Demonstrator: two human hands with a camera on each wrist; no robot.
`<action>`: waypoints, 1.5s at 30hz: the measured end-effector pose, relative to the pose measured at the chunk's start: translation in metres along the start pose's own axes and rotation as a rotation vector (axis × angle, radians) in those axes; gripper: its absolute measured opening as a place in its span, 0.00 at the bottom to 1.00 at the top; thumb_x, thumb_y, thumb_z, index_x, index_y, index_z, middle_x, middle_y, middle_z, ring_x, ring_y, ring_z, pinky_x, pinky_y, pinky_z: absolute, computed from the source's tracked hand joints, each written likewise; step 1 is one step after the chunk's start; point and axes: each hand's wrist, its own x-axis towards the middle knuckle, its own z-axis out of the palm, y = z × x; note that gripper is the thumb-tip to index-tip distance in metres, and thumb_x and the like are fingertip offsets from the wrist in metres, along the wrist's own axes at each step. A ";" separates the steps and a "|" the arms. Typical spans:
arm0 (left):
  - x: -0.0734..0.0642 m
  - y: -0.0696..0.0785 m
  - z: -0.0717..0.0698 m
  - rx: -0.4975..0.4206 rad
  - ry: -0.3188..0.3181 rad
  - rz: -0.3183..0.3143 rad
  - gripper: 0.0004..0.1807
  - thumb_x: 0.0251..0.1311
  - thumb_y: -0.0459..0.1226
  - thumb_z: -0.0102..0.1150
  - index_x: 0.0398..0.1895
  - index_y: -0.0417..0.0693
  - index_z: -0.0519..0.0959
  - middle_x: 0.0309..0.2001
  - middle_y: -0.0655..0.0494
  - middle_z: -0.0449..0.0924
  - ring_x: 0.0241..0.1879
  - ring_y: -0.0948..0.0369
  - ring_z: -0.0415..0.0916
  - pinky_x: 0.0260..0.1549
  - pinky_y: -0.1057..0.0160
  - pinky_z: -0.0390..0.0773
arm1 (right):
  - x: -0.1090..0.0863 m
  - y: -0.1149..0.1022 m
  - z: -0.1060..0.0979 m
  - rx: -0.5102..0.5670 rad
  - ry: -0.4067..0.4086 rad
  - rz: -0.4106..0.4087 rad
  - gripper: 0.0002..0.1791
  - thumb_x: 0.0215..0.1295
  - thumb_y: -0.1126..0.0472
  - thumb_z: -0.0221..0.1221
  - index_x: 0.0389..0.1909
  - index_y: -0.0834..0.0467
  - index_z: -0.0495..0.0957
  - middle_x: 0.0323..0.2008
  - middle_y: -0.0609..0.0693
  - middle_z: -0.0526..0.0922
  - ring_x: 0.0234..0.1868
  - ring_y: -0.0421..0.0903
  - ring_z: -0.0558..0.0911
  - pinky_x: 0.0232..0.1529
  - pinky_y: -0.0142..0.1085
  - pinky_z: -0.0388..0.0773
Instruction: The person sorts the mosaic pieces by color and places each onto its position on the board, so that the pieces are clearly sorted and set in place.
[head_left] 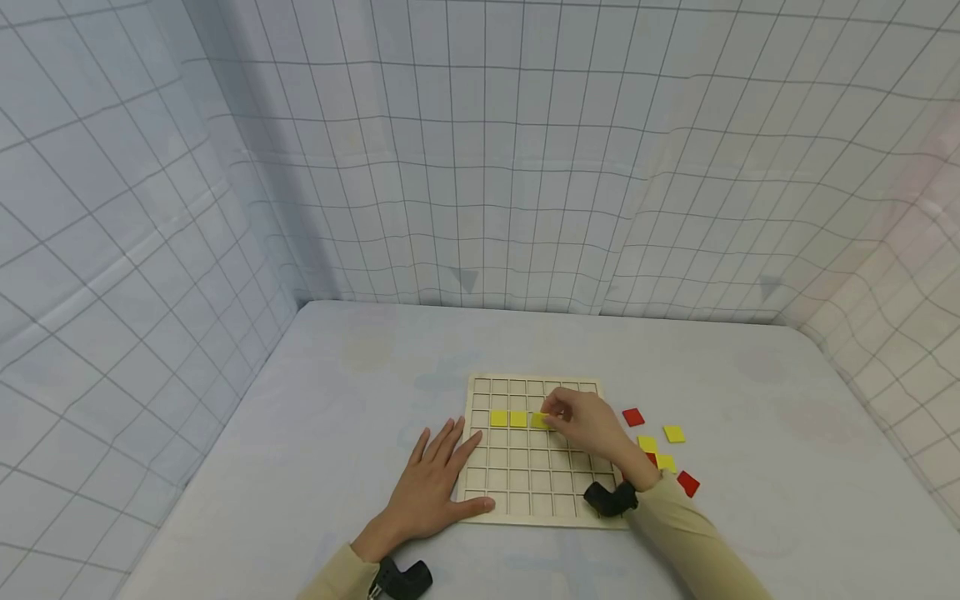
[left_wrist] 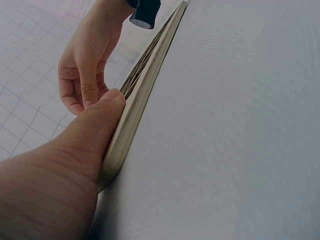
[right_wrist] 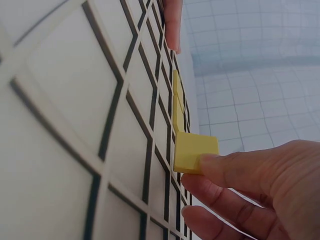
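Note:
A pale wooden grid board lies on the table, its cells divided by raised strips. Two yellow square tiles sit side by side in a row of its upper part. My right hand pinches another yellow tile between thumb and fingers, just right of those two; in the right wrist view this tile stands tilted at the board's surface. My left hand lies along the board's left edge with fingers spread, its thumb resting on the near left corner.
Right of the board lie several loose tiles, among them a yellow tile, a red tile and another red tile. The right forearm partly covers this group. Grid-patterned curtains enclose the table's back and sides.

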 end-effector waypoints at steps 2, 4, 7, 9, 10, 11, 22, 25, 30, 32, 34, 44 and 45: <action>0.000 0.000 0.000 0.001 0.004 0.002 0.50 0.55 0.69 0.48 0.74 0.51 0.54 0.74 0.46 0.46 0.72 0.51 0.39 0.67 0.45 0.38 | 0.001 -0.001 0.000 -0.006 0.000 0.004 0.05 0.57 0.62 0.67 0.31 0.51 0.79 0.26 0.38 0.78 0.25 0.38 0.71 0.27 0.33 0.70; 0.000 0.000 0.000 0.001 0.003 0.002 0.50 0.55 0.69 0.48 0.74 0.51 0.54 0.74 0.46 0.46 0.72 0.51 0.39 0.67 0.45 0.38 | 0.001 -0.001 0.001 -0.005 -0.002 0.006 0.05 0.57 0.62 0.67 0.31 0.51 0.79 0.26 0.38 0.79 0.25 0.38 0.71 0.27 0.33 0.70; 0.000 0.000 0.000 0.004 0.001 0.000 0.50 0.55 0.69 0.48 0.74 0.51 0.54 0.74 0.46 0.46 0.72 0.52 0.39 0.67 0.45 0.38 | 0.001 -0.001 0.001 -0.002 -0.003 0.009 0.05 0.57 0.62 0.67 0.30 0.51 0.79 0.26 0.39 0.79 0.25 0.38 0.72 0.27 0.33 0.71; 0.000 0.000 0.000 0.007 -0.003 -0.002 0.50 0.55 0.69 0.47 0.75 0.52 0.54 0.74 0.46 0.46 0.72 0.52 0.39 0.67 0.45 0.37 | 0.002 -0.001 0.002 -0.003 -0.002 0.006 0.05 0.57 0.63 0.67 0.30 0.52 0.79 0.26 0.39 0.79 0.25 0.38 0.72 0.27 0.33 0.71; 0.000 0.000 0.001 0.008 -0.004 -0.004 0.50 0.55 0.70 0.47 0.75 0.52 0.54 0.74 0.46 0.45 0.73 0.52 0.38 0.67 0.45 0.37 | 0.002 -0.001 0.002 -0.004 -0.001 0.002 0.05 0.57 0.63 0.67 0.30 0.52 0.79 0.26 0.39 0.79 0.25 0.38 0.72 0.27 0.33 0.70; 0.000 0.000 0.001 0.009 -0.004 -0.004 0.50 0.55 0.70 0.47 0.75 0.52 0.54 0.74 0.46 0.46 0.73 0.52 0.38 0.67 0.45 0.37 | 0.002 -0.001 0.002 -0.005 0.000 -0.002 0.05 0.57 0.63 0.67 0.30 0.52 0.79 0.26 0.39 0.79 0.25 0.38 0.72 0.27 0.33 0.70; 0.000 -0.001 0.002 0.017 0.010 0.001 0.50 0.55 0.70 0.46 0.74 0.51 0.55 0.74 0.46 0.47 0.72 0.52 0.39 0.67 0.45 0.37 | 0.004 -0.001 0.002 -0.025 -0.001 0.005 0.04 0.58 0.63 0.66 0.30 0.52 0.81 0.27 0.39 0.79 0.25 0.37 0.72 0.26 0.33 0.71; 0.000 -0.001 0.003 0.021 0.014 0.001 0.50 0.55 0.70 0.46 0.74 0.51 0.56 0.73 0.46 0.47 0.72 0.52 0.40 0.67 0.45 0.37 | 0.005 -0.001 0.003 -0.022 -0.003 0.014 0.02 0.59 0.62 0.66 0.30 0.52 0.81 0.26 0.39 0.79 0.25 0.37 0.72 0.26 0.33 0.70; 0.000 -0.001 0.003 0.010 0.014 0.001 0.49 0.55 0.70 0.46 0.74 0.51 0.56 0.73 0.46 0.47 0.72 0.52 0.39 0.67 0.45 0.37 | 0.006 0.000 0.003 -0.024 -0.003 0.015 0.02 0.59 0.61 0.66 0.29 0.53 0.82 0.26 0.39 0.78 0.23 0.36 0.71 0.24 0.32 0.69; 0.000 -0.001 0.003 0.005 0.014 0.001 0.49 0.55 0.70 0.46 0.74 0.51 0.56 0.73 0.46 0.48 0.72 0.52 0.39 0.67 0.45 0.37 | 0.006 -0.001 0.003 -0.025 0.000 0.016 0.02 0.59 0.61 0.66 0.29 0.53 0.82 0.25 0.39 0.78 0.23 0.37 0.71 0.24 0.32 0.69; 0.000 -0.001 0.003 0.004 0.014 0.000 0.49 0.55 0.70 0.46 0.74 0.51 0.56 0.73 0.46 0.48 0.72 0.52 0.40 0.67 0.45 0.36 | 0.006 -0.001 0.003 -0.027 0.004 0.016 0.03 0.59 0.62 0.66 0.28 0.52 0.81 0.25 0.38 0.77 0.23 0.37 0.70 0.23 0.33 0.69; 0.000 0.000 0.001 -0.003 -0.003 -0.010 0.50 0.55 0.70 0.47 0.74 0.52 0.55 0.74 0.47 0.46 0.73 0.52 0.38 0.67 0.46 0.35 | 0.006 -0.003 0.003 -0.041 0.009 0.027 0.05 0.58 0.62 0.66 0.26 0.51 0.80 0.23 0.38 0.76 0.21 0.37 0.70 0.23 0.33 0.69; 0.000 0.000 0.001 -0.004 -0.004 -0.010 0.50 0.55 0.70 0.47 0.74 0.51 0.55 0.74 0.47 0.46 0.73 0.52 0.38 0.67 0.46 0.35 | 0.006 -0.003 0.003 -0.043 0.010 0.028 0.05 0.57 0.62 0.66 0.26 0.51 0.80 0.23 0.38 0.76 0.22 0.37 0.70 0.23 0.33 0.69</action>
